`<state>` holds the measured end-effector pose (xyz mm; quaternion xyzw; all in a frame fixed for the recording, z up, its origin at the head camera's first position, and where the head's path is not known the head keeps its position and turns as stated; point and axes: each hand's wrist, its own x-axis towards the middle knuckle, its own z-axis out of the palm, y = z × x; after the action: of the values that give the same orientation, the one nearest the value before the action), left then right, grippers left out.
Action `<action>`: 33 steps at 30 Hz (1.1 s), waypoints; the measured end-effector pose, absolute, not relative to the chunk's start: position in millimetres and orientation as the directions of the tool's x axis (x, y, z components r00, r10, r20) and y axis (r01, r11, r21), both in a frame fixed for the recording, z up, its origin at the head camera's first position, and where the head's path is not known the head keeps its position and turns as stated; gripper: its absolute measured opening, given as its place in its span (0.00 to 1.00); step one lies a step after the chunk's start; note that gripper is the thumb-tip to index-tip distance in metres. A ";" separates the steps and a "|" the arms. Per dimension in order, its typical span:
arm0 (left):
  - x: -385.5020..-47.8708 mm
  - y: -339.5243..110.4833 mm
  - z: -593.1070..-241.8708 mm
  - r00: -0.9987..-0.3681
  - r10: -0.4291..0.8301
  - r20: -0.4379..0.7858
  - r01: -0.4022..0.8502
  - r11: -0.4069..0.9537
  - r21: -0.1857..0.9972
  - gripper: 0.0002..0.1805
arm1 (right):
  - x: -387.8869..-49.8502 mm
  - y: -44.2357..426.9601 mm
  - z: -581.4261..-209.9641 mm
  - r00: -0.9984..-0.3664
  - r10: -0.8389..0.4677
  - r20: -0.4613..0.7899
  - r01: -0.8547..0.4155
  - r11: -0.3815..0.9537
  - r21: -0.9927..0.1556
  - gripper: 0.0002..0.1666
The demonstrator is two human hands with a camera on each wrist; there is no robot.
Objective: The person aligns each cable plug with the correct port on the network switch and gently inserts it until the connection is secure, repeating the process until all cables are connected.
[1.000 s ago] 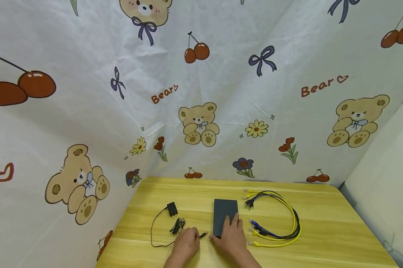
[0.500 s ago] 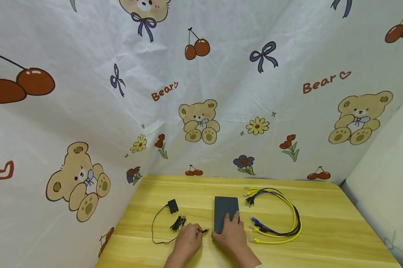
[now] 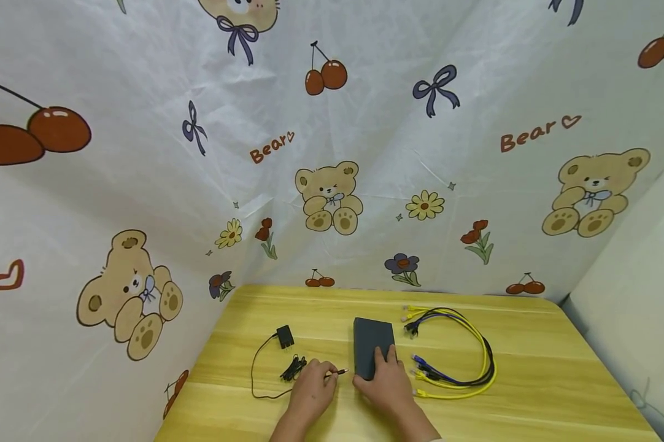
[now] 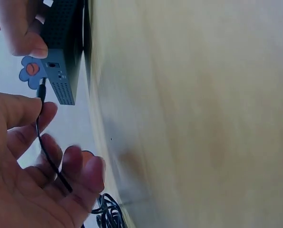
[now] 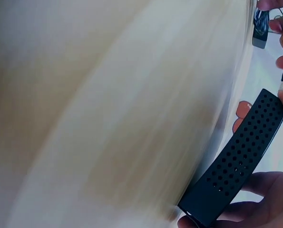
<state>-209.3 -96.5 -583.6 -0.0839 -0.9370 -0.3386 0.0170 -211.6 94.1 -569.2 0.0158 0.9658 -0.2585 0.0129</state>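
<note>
My right hand [image 3: 386,385] grips a flat dark grey electronic box [image 3: 372,337], thumb at its left near corner and fingers over the top and right side. The box is tilted, its left side raised. In the left wrist view a small power socket [image 4: 52,65] shows on its side wall, near rows of vent holes. My left hand [image 3: 312,388] pinches the black power plug [image 4: 41,90] between thumb and index finger. The plug's metal tip points at the box, a small gap from it. Its cord runs back across my palm.
Left of my hands lie the black power adapter [image 3: 285,336] and a tied bundle of its cord [image 3: 294,368]. Several yellow, black and blue network cables [image 3: 489,353] curve on the right of the wooden table [image 3: 547,344]. A printed cloth [image 3: 365,141] hangs behind.
My left hand has moved the plug slightly forward and right, closer to the box. My right hand has tilted the box, which lay flat before. The head view has shifted slightly.
</note>
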 end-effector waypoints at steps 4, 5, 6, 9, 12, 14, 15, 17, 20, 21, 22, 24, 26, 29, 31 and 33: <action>-207.4 -94.6 -579.4 -0.985 0.158 0.067 0.162 0.721 0.674 0.04 | -216.7 99.3 -581.3 -0.999 0.016 -0.033 0.031 0.861 -0.508 0.56; -207.4 -93.9 -579.6 -0.984 0.166 0.064 0.165 0.713 0.682 0.04 | -217.1 100.2 -583.3 -0.999 0.017 -0.034 0.032 0.858 -0.513 0.56; -207.5 -93.1 -580.1 -0.983 0.174 0.060 0.167 0.707 0.687 0.05 | -217.2 101.3 -584.3 -0.999 0.018 -0.032 0.031 0.855 -0.518 0.55; -209.0 -90.3 -582.3 -0.978 0.196 0.071 0.191 0.703 0.685 0.06 | -216.8 103.8 -583.8 -0.999 0.021 -0.032 0.035 0.836 -0.548 0.55; -210.5 -87.3 -582.0 -0.974 0.209 0.086 0.213 0.720 0.660 0.07 | -215.7 105.9 -581.4 -0.999 0.021 -0.033 0.035 0.822 -0.569 0.55; -210.6 -85.4 -580.7 -0.970 0.224 0.094 0.230 0.725 0.649 0.08 | -215.5 106.8 -581.0 -0.999 0.025 -0.041 0.044 0.814 -0.578 0.55; -210.5 -84.3 -580.0 -0.967 0.233 0.100 0.242 0.724 0.646 0.08 | -215.2 107.3 -580.7 -0.999 0.028 -0.043 0.048 0.810 -0.585 0.55; -209.9 -82.2 -578.5 -0.962 0.255 0.098 0.256 0.715 0.650 0.09 | -214.5 107.7 -579.3 -0.999 0.028 -0.044 0.049 0.805 -0.591 0.55; -209.7 -79.3 -576.9 -0.960 0.264 0.092 0.258 0.713 0.652 0.10 | -213.2 108.3 -576.0 -0.999 0.028 -0.042 0.047 0.795 -0.605 0.56; -209.9 -78.3 -576.3 -0.960 0.262 0.093 0.258 0.716 0.649 0.10 | -212.6 108.5 -575.0 -0.999 0.025 -0.041 0.044 0.795 -0.605 0.56; -210.4 -77.4 -575.9 -0.961 0.261 0.093 0.258 0.721 0.644 0.11 | -212.1 108.7 -574.0 -0.999 0.023 -0.041 0.043 0.794 -0.606 0.56; -212.2 -75.5 -575.0 -0.960 0.261 0.100 0.264 0.729 0.631 0.11 | -211.4 109.6 -572.6 -0.999 0.022 -0.037 0.040 0.790 -0.612 0.55; -215.0 -73.6 -573.3 -0.957 0.267 0.112 0.278 0.738 0.615 0.11 | -211.2 110.3 -572.3 -0.999 0.024 -0.036 0.041 0.782 -0.622 0.54; -220.0 -71.5 -570.8 -0.954 0.272 0.129 0.294 0.750 0.592 0.11 | -212.2 111.3 -574.3 -0.999 0.023 -0.029 0.036 0.782 -0.623 0.54; -222.4 -70.7 -569.2 -0.954 0.271 0.127 0.293 0.755 0.587 0.11 | -213.3 111.5 -577.4 -0.999 0.021 -0.028 0.033 0.786 -0.618 0.55; -224.0 -70.0 -568.5 -0.954 0.274 0.125 0.294 0.757 0.584 0.12 | -214.6 111.8 -580.0 -0.999 0.018 -0.029 0.033 0.791 -0.611 0.55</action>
<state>-224.0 -70.0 -568.5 -0.1515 -0.9371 -0.3141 0.0160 -214.6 111.8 -580.0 0.0135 0.9462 -0.3230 0.0109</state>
